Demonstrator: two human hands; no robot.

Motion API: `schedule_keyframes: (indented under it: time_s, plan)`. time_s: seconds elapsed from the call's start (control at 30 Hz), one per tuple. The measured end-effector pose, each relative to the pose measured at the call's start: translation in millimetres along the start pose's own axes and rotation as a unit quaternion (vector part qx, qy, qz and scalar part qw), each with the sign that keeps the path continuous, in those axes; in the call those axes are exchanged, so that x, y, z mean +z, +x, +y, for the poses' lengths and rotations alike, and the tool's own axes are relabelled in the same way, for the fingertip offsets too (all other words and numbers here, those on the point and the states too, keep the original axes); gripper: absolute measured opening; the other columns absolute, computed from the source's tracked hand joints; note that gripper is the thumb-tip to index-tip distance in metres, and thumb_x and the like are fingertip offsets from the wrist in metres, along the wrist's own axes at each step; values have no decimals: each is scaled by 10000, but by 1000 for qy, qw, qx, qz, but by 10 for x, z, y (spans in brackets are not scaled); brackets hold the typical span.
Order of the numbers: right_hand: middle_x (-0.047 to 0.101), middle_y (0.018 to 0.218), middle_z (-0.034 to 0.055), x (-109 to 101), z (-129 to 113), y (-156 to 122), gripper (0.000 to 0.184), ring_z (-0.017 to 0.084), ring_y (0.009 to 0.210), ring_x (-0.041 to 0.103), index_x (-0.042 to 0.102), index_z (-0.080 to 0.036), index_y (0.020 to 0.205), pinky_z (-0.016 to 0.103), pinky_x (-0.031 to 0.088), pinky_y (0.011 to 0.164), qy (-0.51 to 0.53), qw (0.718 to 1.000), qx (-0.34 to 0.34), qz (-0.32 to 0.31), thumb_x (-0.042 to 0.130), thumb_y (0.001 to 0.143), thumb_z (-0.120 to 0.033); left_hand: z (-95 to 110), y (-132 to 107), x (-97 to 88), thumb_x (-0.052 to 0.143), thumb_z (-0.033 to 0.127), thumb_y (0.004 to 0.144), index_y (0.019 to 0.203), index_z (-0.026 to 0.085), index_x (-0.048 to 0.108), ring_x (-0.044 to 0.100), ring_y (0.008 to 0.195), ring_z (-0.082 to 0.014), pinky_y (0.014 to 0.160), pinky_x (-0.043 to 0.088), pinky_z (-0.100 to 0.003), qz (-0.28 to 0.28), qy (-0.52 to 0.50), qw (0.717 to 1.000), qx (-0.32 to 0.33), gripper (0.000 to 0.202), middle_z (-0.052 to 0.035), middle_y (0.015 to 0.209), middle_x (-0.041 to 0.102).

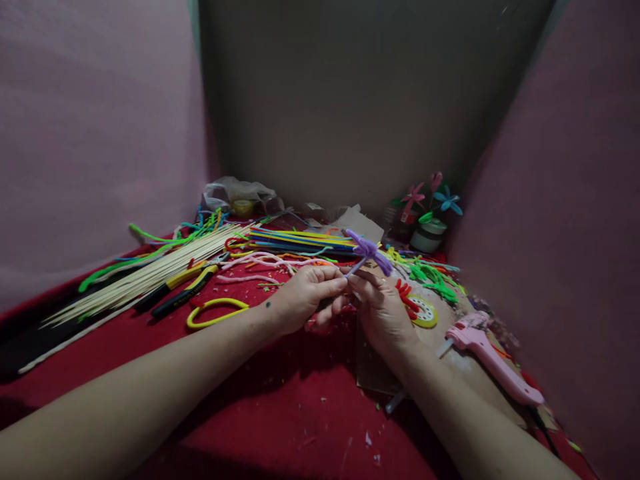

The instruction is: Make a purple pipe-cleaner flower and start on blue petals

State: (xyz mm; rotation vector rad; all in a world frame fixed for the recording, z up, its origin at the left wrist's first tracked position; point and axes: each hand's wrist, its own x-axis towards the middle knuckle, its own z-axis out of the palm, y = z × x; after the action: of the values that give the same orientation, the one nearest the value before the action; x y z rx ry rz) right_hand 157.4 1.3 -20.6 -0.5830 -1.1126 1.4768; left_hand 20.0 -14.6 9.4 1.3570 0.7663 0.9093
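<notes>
Nearest, both forearms (165,380) run out of view, over red cloth (300,427). The left hand (313,293) and right hand (383,307) meet, each grip pinched on the stem of a purple flower (369,249); its petals stand just beyond the fingertips, which hide the stem's lower end. Left of them, a yellow loop (217,301) is partly hidden behind the wrist. Farther, craft flowers (447,201) rise around a small pot (428,237); whether their stems stand inside is unclear. A crumpled plastic bag (260,192) shows a dim yellow thing (243,207), inside or behind.
</notes>
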Motion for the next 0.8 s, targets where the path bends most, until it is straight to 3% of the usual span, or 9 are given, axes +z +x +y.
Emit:
schedule_keyframes:
  time_s: [0.1, 0.27, 0.43, 0.53, 0.63, 0.8]
  plan:
    - [661, 702, 11, -1, 15, -10, 144, 108, 522, 524, 693, -196, 832, 257, 418, 507, 3, 1000, 12, 19, 653, 723, -280, -16, -11, 55, 479, 298, 835, 777, 156, 508, 464, 345, -58, 325, 320, -165, 77, 151, 985, 25, 156, 34, 570, 549]
    - [678, 779, 29, 6, 19, -23, 156, 158, 655, 583, 699, -194, 854, 278, 448, 558, -5, 1000, -11, 23, 653, 722, -264, -121, 4, 66, 523, 263, 807, 838, 178, 519, 511, 468, -77, 461, 380, -194, 174, 311, 927, 119, 91, 27, 664, 573]
    - [672, 765, 28, 7, 48, -33, 145, 155, 681, 570, 705, -185, 835, 259, 433, 557, -32, 999, -27, 35, 659, 724, -265, -162, 9, 20, 469, 224, 843, 858, 170, 564, 514, 559, -89, 533, 383, -197, 179, 402, 883, 167, 110, 12, 669, 571]
    - [663, 757, 23, 17, 50, -38, 183, 138, 643, 544, 702, -186, 861, 245, 421, 532, -48, 998, -13, 40, 677, 710, -285, -148, 3, 5, 453, 207, 849, 871, 170, 573, 487, 491, -73, 485, 370, -181, 165, 382, 893, 171, 128, 31, 605, 552]
    - [647, 745, 11, 28, 31, -37, 182, 129, 630, 526, 702, -195, 851, 242, 415, 532, -78, 996, -29, 39, 680, 710, -308, -99, 6, 9, 473, 168, 823, 757, 165, 566, 455, 431, -57, 429, 347, -161, 169, 328, 914, 167, 115, 55, 525, 510]
    - [628, 729, 7, 3, 18, -32, 184, 133, 598, 519, 695, -218, 869, 292, 437, 597, -119, 992, -38, 23, 653, 739, -341, 1, 14, 53, 437, 106, 809, 688, 152, 516, 391, 300, -30, 330, 302, -137, 141, 176, 971, 76, 152, 85, 439, 469]
